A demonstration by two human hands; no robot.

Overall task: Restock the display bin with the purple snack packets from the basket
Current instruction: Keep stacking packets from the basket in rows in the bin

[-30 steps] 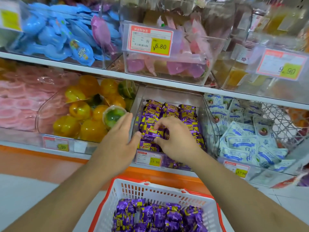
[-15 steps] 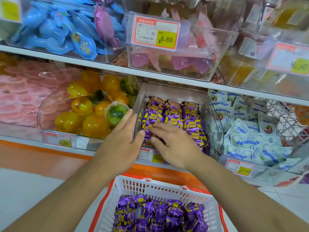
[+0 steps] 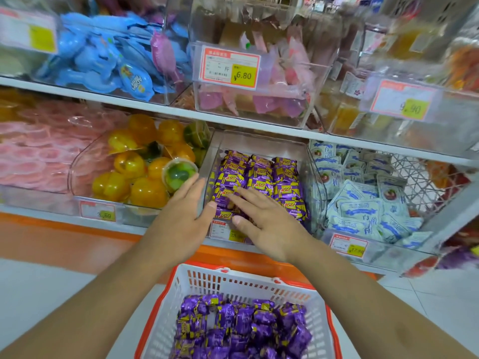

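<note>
Tidying step: right hand (image 3: 269,224) fingers flat and together on packets (image 3: 259,177) in bin (image 3: 261,141); left hand (image 3: 181,216) straight-fingered against bin side. Next, probably grab more from basket (image 3: 233,281).

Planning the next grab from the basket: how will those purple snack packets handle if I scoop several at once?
The purple snack packets look glossy and crinkled, so probably slick and likely to slide apart. They seem small and puffy, likely light. In the basket they lie jumbled, so some may spill from a handful.

Glossy foil purple snack packets (image 3: 259,177) fill a clear plastic display bin (image 3: 261,145); slotted matt plastic basket (image 3: 233,283).
</note>
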